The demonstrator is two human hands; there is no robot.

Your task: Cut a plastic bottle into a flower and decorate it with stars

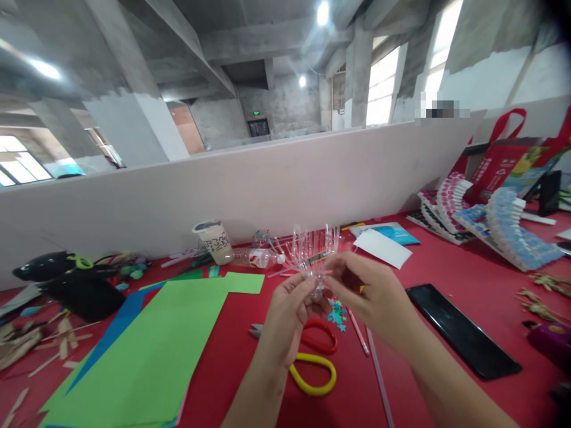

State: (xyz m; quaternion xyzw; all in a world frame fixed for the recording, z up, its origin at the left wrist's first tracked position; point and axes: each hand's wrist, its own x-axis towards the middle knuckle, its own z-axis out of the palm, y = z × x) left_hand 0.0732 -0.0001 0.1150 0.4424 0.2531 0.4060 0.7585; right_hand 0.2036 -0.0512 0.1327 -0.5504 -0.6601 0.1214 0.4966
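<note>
A clear plastic bottle top cut into many thin strips stands up between my hands, its strips fanning outward. My left hand is closed around its narrow neck from below. At the right side of the strips, my right hand has its thumb and fingers pinched together near the base; what exactly lies in the pinch is too small to make out. Under my hands lie scissors with one red and one yellow handle loop. Small blue and green stars are heaped beside them.
Green paper sheets lie at left, near a paper cup and a plastic bottle. A black phone and a pencil lie at right. Folded paper crafts and a red bag stand by the white partition.
</note>
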